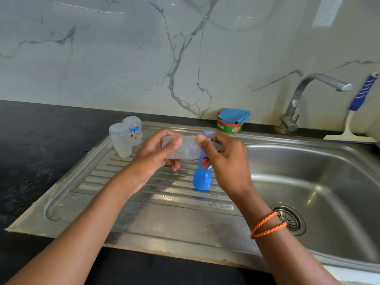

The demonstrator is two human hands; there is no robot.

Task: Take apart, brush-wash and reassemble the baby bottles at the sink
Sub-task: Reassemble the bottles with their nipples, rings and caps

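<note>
Fingers [174, 144] of the left hand [152, 155] were curled round the clear bottle body [185, 148], held level above the draining board [144, 202], long axis running left to right. Right hand [224, 159] pinched the blue collar [202, 156] at the bottle's right end, nearer the basin [318, 182]; judged step: twisting collar against body.

A bottle [183, 148] lies sideways in the air above the drainboard [164, 212], the left hand [152, 155] at its left end, the right hand [226, 161] at its right. A cap [202, 180] stands on the drainboard below. Two bottles [126, 136] stand at the drainboard's far left corner; the basin [329, 192] lies right, the tap [304, 99] behind it
</note>
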